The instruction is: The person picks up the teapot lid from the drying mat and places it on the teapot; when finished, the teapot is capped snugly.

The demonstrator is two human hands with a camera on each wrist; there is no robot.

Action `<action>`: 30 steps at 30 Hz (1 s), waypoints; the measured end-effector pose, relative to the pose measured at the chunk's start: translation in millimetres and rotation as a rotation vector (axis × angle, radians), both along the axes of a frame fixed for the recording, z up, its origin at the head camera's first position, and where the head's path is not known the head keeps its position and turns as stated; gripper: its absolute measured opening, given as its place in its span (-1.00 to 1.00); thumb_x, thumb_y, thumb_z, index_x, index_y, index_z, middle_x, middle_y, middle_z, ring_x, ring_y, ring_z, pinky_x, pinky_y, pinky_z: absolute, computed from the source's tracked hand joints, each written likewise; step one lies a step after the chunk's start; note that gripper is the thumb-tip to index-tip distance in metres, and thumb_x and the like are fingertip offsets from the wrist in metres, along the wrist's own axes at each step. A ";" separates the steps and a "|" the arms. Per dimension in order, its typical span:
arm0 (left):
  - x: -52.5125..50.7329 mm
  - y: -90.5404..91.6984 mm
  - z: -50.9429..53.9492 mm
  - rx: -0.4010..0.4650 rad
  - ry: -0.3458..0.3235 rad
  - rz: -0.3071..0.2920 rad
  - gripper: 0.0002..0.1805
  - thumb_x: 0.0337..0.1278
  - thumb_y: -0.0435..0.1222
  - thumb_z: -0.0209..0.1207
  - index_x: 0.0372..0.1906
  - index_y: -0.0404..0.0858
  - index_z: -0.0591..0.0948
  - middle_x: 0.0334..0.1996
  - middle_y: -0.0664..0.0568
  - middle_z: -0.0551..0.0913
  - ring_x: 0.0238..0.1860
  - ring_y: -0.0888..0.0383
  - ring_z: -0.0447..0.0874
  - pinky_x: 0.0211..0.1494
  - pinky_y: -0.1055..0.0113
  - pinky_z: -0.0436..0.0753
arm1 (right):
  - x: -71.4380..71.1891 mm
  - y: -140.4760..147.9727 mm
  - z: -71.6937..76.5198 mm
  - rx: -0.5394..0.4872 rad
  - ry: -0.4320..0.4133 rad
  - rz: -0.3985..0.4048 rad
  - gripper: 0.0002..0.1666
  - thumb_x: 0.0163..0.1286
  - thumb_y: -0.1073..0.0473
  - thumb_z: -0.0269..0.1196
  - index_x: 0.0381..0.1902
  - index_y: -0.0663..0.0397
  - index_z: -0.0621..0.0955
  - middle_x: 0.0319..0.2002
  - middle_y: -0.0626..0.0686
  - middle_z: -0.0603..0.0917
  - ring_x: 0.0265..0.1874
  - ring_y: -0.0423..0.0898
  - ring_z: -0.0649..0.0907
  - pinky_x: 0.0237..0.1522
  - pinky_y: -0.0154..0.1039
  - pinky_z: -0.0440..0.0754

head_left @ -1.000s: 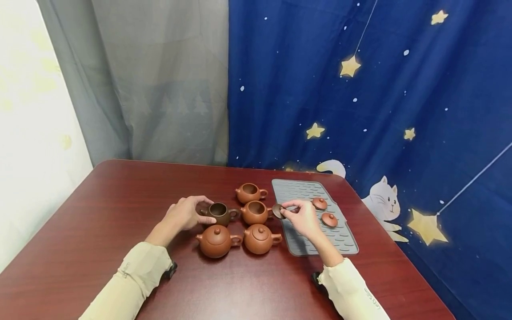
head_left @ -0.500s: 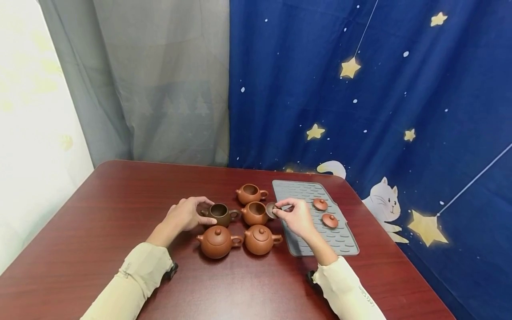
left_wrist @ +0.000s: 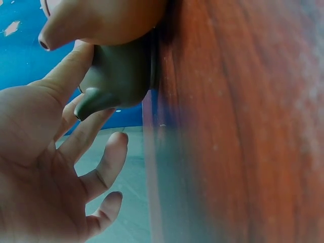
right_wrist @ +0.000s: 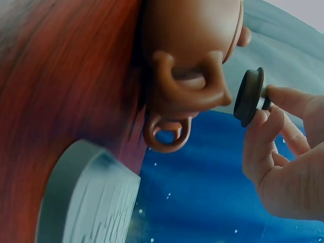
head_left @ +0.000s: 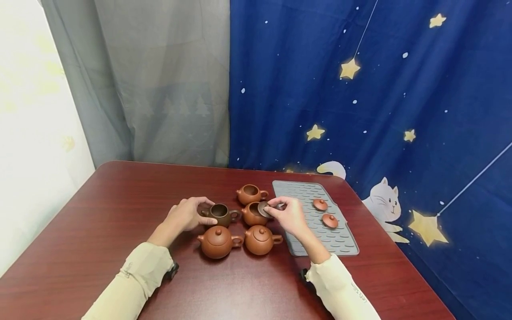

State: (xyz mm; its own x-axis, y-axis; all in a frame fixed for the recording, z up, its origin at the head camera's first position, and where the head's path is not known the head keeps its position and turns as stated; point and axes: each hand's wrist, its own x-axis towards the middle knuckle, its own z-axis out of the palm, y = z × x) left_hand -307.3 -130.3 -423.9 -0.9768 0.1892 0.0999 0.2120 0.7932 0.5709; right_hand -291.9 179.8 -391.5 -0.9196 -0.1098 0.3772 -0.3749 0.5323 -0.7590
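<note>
From my distant seat I see the right hand (head_left: 290, 216) pinching by its knob a small, round, dark brown clay lid (head_left: 262, 208). In the head view this lid overlaps the right part of the mouth of a lidless reddish-brown clay teapot (head_left: 252, 218); the right wrist view shows it in the air, apart from the pots. The left hand (head_left: 184, 214) grips a lidless dark brown clay teapot (head_left: 222, 218) at its spout side, between thumb and forefinger.

I judge the lid to be light, stiff and rather smooth, so it could slip, or chip against a rim; I would take it only by the knob. The dark pot is probably heavier and also brittle, better held by the body.

Compared with one second ago, the lid and right hand have moved leftward from the edge of the grey ridged mat (head_left: 294, 189); the left hand stays in place.
</note>
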 end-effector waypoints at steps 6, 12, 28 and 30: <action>0.8 0.3 0.0 0.003 0.001 0.000 -0.34 -0.24 0.18 0.49 0.07 0.05 0.66 -0.02 0.15 0.73 0.11 -0.06 0.61 0.09 -0.18 0.38 | -0.5 -7.8 2.5 -0.015 0.030 0.040 -0.91 0.13 0.28 0.49 -0.37 0.11 0.78 -0.45 0.02 0.75 -0.48 -0.08 0.67 -0.44 -0.35 0.58; 1.2 -0.8 0.5 0.007 0.011 -0.003 -0.35 -0.22 0.16 0.49 0.07 0.04 0.66 -0.03 0.15 0.74 0.12 -0.06 0.61 0.09 -0.19 0.37 | -2.3 -14.1 3.2 -0.016 0.049 0.043 -0.91 0.14 0.31 0.48 -0.36 0.10 0.79 -0.43 0.01 0.77 -0.47 -0.19 0.69 -0.41 -0.36 0.61; 1.1 -0.7 1.1 0.002 0.009 -0.001 -0.36 -0.22 0.17 0.49 0.07 0.06 0.66 -0.04 0.15 0.74 0.13 -0.08 0.60 0.06 -0.18 0.37 | -5.2 -36.3 3.2 0.005 0.033 0.078 -0.88 0.14 0.36 0.45 -0.33 0.11 0.80 -0.28 0.01 0.76 -0.46 -0.24 0.64 -0.43 -0.40 0.58; 1.0 -0.4 2.0 -0.001 0.010 -0.004 -0.36 -0.22 0.17 0.49 0.07 0.06 0.66 -0.03 0.15 0.74 0.12 -0.08 0.60 0.07 -0.19 0.38 | -6.4 -38.5 2.3 -0.001 0.030 0.086 -0.89 0.14 0.35 0.46 -0.34 0.10 0.80 -0.28 0.01 0.76 -0.46 -0.20 0.65 -0.44 -0.39 0.57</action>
State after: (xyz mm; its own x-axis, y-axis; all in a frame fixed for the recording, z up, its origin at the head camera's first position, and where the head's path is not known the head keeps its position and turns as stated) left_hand -306.3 -130.7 -421.9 -0.9750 0.1933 0.1097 0.2210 0.7927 0.5682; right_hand -298.3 141.3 -389.2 -0.8949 -0.1876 0.4050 -0.4421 0.4964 -0.7471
